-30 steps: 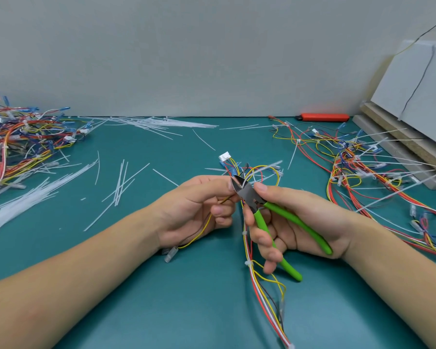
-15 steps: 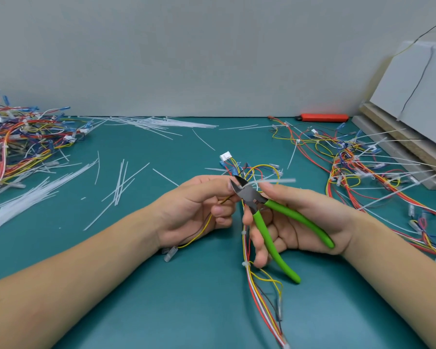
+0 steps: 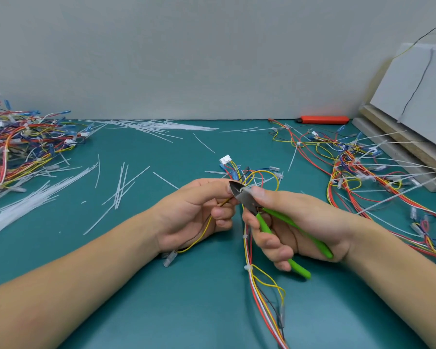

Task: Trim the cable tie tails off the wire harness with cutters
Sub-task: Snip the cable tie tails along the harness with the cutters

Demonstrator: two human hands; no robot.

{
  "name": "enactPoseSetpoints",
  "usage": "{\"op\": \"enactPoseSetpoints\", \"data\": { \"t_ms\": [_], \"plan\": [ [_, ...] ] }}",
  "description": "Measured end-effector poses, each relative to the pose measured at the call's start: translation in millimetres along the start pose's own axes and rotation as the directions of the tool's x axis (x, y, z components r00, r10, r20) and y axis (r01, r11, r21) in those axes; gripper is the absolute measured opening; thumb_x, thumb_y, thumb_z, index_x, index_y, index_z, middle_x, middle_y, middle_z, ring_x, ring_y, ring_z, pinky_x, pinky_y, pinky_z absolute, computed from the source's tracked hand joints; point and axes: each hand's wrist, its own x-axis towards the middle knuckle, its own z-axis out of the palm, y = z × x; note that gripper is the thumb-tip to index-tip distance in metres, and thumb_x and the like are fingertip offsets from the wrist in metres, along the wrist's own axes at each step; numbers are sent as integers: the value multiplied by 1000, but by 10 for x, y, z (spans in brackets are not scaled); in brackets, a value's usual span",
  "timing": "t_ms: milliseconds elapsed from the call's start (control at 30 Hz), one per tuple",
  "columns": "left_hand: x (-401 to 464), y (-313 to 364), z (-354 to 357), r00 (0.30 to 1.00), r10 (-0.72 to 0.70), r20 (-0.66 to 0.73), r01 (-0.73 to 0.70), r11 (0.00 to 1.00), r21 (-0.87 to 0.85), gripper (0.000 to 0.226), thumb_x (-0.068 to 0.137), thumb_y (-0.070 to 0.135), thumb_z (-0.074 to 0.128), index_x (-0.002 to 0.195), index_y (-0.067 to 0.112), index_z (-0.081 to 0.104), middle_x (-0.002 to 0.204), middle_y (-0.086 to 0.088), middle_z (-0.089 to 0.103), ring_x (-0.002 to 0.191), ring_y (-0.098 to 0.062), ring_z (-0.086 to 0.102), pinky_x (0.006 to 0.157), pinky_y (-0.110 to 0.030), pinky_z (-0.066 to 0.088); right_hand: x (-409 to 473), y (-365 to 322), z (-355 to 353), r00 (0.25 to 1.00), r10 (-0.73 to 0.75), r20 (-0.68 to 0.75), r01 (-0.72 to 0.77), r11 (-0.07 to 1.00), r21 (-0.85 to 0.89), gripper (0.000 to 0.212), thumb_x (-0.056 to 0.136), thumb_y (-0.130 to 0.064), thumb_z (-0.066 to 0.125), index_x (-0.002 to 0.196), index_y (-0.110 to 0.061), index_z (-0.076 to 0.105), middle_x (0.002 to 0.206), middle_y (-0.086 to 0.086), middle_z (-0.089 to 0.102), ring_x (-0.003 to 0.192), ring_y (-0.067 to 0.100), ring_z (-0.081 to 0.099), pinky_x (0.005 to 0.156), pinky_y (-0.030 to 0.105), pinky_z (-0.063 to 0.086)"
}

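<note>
Centrally in the frame, left hand (image 3: 196, 212) pinching the wire harness (image 3: 252, 250) between thumb and curled fingers, just beside the cutter head. Right hand (image 3: 295, 222) wrapped around the green-handled cutters (image 3: 264, 222), fingers curled over both handles, index finger laid along the metal head. Cutter tip pointing to the upper left, touching the harness at a white cable tie (image 3: 244, 189); cannot tell whether the blades are parted. Harness running from a white connector (image 3: 225, 159) above the hands, through the grip, down to the bottom edge right of centre, with 2 more small ties along it. On the teal table (image 3: 141, 311), loose white trimmed tails (image 3: 118, 187) scattered left of centre and along the upper middle. Pile of coloured harnesses (image 3: 18, 147) at the upper left; another spread of harnesses (image 3: 363, 172) at the right. Orange tool (image 3: 324, 119) against the wall, upper right, beside stacked boards (image 3: 408, 137).
</note>
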Motion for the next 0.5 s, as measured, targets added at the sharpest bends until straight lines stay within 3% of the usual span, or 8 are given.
{"op": "enactPoseSetpoints", "data": {
  "t_ms": [100,200,333,433,500],
  "plan": [
    [4,-1,-12,1000,-5,-28,5,1000,-13,5,87,20,66,86,15,67,72,4,40,54,-5,33,57,-21,33,0,-9,36,1000,-10,-1,10,1000,-22,46,99,-65,51,88,-21,59,67,4,45,48,16,44,53,30,54],
    [7,-10,-20,999,-6,-44,5,1000,-27,10,87,21,68,91,12,65,72,3,41,54,-6,33,56,-21,35,14,1,49,1000,-22,-9,22,1000,-14,47,98,-65,52,89,-20,60,68,5,50,49,18,51,56,34,58],
    [-2,1,-6,999,-17,-45,18,1000,20,17,87,23,67,94,8,64,73,-5,38,60,-12,24,57,-23,33,6,8,3,999,-31,22,30,999,30,48,96,-61,58,99,-14,67,81,15,66,64,30,70,73,46,62],
    [-1,-3,-16,997,-28,-67,29,1000,12,31,87,23,67,108,3,56,82,-19,25,58,-10,31,57,-23,34,-5,10,-35,999,-31,44,29,998,49,49,94,-59,62,105,-12,71,91,18,72,75,34,74,77,46,61],
    [0,-1,-19,997,-25,-71,26,1000,11,29,87,23,67,106,3,57,82,-18,29,58,-11,32,58,-24,34,2,16,-44,998,-29,48,26,998,52,49,94,-59,62,106,-13,71,93,17,73,77,35,75,77,44,61]
  ]
}}
